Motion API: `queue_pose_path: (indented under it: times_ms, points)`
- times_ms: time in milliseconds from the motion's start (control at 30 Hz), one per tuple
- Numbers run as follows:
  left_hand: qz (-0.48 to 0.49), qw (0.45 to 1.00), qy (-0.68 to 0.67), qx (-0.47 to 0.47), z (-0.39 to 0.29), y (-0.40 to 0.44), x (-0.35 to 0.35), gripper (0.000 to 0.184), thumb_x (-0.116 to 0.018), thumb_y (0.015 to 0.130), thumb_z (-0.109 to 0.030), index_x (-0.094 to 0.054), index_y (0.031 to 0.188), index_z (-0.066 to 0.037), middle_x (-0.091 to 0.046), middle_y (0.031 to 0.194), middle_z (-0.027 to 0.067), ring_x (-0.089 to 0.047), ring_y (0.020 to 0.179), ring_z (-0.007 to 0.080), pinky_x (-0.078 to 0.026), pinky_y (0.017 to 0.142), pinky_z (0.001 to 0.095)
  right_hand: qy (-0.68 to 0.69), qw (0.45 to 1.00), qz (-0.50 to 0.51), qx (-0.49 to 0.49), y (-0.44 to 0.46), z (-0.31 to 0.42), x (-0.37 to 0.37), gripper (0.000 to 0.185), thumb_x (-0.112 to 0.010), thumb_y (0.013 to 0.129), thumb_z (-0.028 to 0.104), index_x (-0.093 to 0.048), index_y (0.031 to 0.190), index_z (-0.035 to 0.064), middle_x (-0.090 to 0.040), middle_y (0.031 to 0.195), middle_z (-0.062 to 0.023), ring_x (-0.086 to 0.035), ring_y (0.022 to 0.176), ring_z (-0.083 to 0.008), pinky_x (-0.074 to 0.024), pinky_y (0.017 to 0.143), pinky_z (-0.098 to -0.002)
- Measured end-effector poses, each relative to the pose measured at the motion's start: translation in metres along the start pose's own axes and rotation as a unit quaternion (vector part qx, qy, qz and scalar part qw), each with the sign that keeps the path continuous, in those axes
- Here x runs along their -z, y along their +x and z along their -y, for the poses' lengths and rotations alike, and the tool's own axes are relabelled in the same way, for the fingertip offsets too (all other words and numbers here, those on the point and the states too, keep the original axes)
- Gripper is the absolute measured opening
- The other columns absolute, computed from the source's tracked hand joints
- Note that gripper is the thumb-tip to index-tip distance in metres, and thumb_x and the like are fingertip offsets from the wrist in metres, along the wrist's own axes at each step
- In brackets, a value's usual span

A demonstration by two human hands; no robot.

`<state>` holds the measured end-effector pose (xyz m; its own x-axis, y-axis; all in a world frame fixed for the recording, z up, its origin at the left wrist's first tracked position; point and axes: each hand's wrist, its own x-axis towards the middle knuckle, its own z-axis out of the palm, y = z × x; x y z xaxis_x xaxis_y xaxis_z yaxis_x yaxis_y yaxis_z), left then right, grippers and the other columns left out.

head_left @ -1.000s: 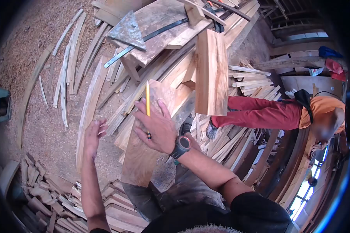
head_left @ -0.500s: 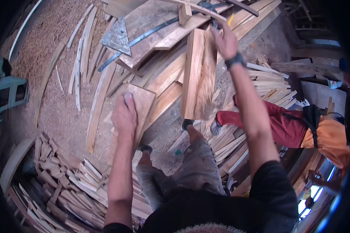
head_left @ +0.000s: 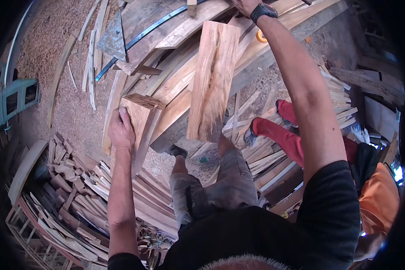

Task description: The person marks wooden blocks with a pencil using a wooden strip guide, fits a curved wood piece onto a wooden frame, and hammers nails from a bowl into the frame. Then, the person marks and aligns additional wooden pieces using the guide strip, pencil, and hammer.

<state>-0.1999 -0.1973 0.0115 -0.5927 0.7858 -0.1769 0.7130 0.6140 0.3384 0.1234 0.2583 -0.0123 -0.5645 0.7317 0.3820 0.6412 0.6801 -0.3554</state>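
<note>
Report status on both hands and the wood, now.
Left hand gripping wooden block. Right hand at view's top edge, grip unclear. Cracked timber between them. Co-worker's legs off to the right.

Dim, soft light; small bluish-white glare at lower right; strong fisheye curvature, blackened edges.

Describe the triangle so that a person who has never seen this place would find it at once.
Look for the broad wooden board at the top of the picture, left of the centre. At its left end, by the wood shavings, lies the triangle, flat and mottled blue-grey. The blue strip beside it is long and narrow; the triangle is wide, with pointed corners.
</note>
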Motion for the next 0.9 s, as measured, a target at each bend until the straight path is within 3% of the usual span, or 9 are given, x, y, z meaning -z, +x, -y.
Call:
queue_pose_path:
  times_ms: [167, 200, 233, 300, 367, 433, 500, 700, 900]
  points:
    - [0.002, 1.000, 0.005, -0.016, 0.001, 0.000, 0.002, 0.046, -0.039, 0.111, -0.046, -0.061, 0.105, -0.005, -0.066, 0.088, 0.0271, -0.065, 0.083, 0.0492, -0.048, 0.070, 0.0522, 0.067, 0.998, -0.011, 0.003, -0.003, 0.015, 0.041, 0.013, -0.064, 0.089, 0.011, -0.061, 0.098, 0.0023, -0.063, 0.090, -0.0237, -0.062, 0.091, -0.0461, -0.0497, 0.081, -0.0521]
    - [0.004, 1.000, 0.007, -0.016, 0.002, 0.001, 0.002, 0.046, -0.039, 0.111, -0.046, -0.061, 0.105, -0.005, -0.066, 0.088, 0.0271, -0.065, 0.083, 0.0492, -0.048, 0.070, 0.0522, 0.064, 0.980, -0.157, 0.103, -0.009, 0.001, 0.032, 0.021, -0.066, 0.089, 0.009, -0.064, 0.109, 0.0025, -0.065, 0.097, -0.0229, -0.063, 0.095, -0.0448, -0.0506, 0.084, -0.0497]
    - [0.004, 1.000, -0.006, -0.015, 0.002, 0.000, 0.001, 0.047, -0.039, 0.111, -0.047, -0.062, 0.106, -0.006, -0.067, 0.089, 0.0264, -0.066, 0.085, 0.0485, -0.049, 0.072, 0.0527, 0.054, 0.995, -0.075, 0.036, -0.017, 0.005, 0.058, 0.029, -0.068, 0.089, 0.010, -0.066, 0.117, 0.0034, -0.068, 0.102, -0.0210, -0.064, 0.098, -0.0426, -0.0516, 0.088, -0.0476]
    - [0.002, 1.000, -0.019, -0.014, 0.002, 0.001, 0.002, 0.048, -0.040, 0.110, -0.049, -0.063, 0.108, -0.006, -0.068, 0.091, 0.0257, -0.066, 0.086, 0.0478, -0.049, 0.073, 0.0533, 0.059, 0.992, -0.114, 0.020, -0.037, 0.023, 0.092, 0.027, -0.068, 0.090, 0.009, -0.066, 0.116, 0.0030, -0.069, 0.104, -0.0201, -0.064, 0.100, -0.0408, -0.0518, 0.090, -0.0466]
    - [0.008, 1.000, -0.021, -0.009, -0.001, 0.000, 0.003, 0.048, -0.040, 0.110, -0.048, -0.063, 0.108, -0.006, -0.068, 0.092, 0.0253, -0.066, 0.087, 0.0474, -0.050, 0.073, 0.0524, 0.079, 0.990, -0.086, -0.081, -0.068, 0.033, 0.123, 0.026, -0.068, 0.090, 0.015, -0.069, 0.114, 0.0049, -0.071, 0.107, -0.0225, -0.068, 0.102, -0.0408, -0.0539, 0.090, -0.0470]
    - [0.006, 1.000, -0.022, -0.009, -0.003, -0.001, 0.005, 0.048, -0.040, 0.110, -0.048, -0.063, 0.109, -0.006, -0.068, 0.093, 0.0253, -0.066, 0.088, 0.0475, -0.050, 0.074, 0.0524, 0.006, 0.996, -0.029, -0.086, -0.108, -0.002, 0.136, 0.033, -0.070, 0.098, 0.023, -0.067, 0.126, 0.0058, -0.073, 0.106, -0.0160, -0.071, 0.098, -0.0291, -0.0534, 0.088, -0.0379]
    - [0.004, 1.000, -0.023, -0.008, -0.003, -0.001, 0.004, 0.047, -0.040, 0.111, -0.048, -0.063, 0.109, -0.007, -0.068, 0.093, 0.0253, -0.066, 0.089, 0.0477, -0.050, 0.074, 0.0524, 0.030, 0.992, -0.037, -0.115, -0.138, 0.006, 0.154, 0.027, -0.073, 0.094, 0.019, -0.072, 0.119, 0.0097, -0.075, 0.100, -0.0127, -0.069, 0.092, -0.0325, -0.0532, 0.082, -0.0411]
    - [-0.002, 1.000, -0.013, -0.005, -0.001, 0.000, 0.002, 0.047, -0.040, 0.111, -0.047, -0.063, 0.110, -0.006, -0.068, 0.095, 0.0264, -0.066, 0.091, 0.0481, -0.050, 0.075, 0.0520, 0.053, 0.983, -0.010, -0.176, -0.200, 0.005, 0.169, 0.029, -0.075, 0.089, 0.007, -0.073, 0.118, 0.0108, -0.074, 0.096, -0.0111, -0.068, 0.087, -0.0292, -0.0527, 0.080, -0.0392]
    - [-0.005, 1.000, -0.008, -0.007, -0.001, -0.002, 0.003, 0.047, -0.040, 0.111, -0.046, -0.063, 0.108, -0.006, -0.068, 0.092, 0.0277, -0.066, 0.088, 0.0488, -0.050, 0.074, 0.0521, 0.056, 0.986, 0.007, -0.155, -0.210, 0.019, 0.150, 0.030, -0.075, 0.087, 0.006, -0.073, 0.117, 0.0121, -0.072, 0.090, -0.0111, -0.066, 0.085, -0.0308, -0.0505, 0.078, -0.0421]
